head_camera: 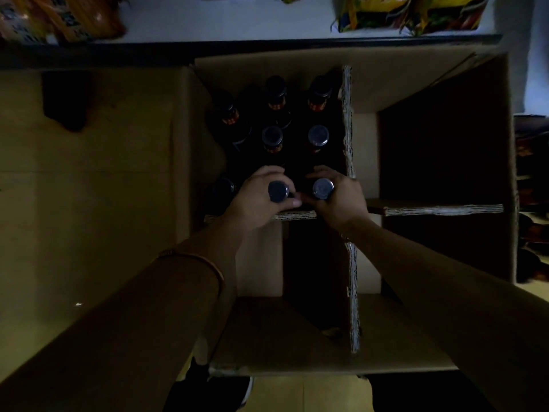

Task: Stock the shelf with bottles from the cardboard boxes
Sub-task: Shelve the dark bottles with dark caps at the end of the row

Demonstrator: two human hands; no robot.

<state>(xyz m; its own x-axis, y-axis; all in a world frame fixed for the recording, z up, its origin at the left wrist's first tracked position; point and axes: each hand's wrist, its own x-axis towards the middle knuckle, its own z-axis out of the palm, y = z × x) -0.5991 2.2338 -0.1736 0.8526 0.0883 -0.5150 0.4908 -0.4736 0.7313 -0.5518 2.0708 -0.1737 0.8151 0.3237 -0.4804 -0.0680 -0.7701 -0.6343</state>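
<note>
Dim light falls on a closed cardboard box [89, 179] at the left, beside an open cardboard box [416, 331] split by dividers [353, 292] into four sections. Only the far left section holds dark bottles [271, 138] standing upright. Near its front edge, the left hand [258, 200] curls its fingers around the neck of one bottle [278, 191]. Just beside it, the right hand [341, 200] grips a second bottle [323, 188] the same way. Above, a shelf [237, 44] carries bright snack packets [410, 13].
</note>
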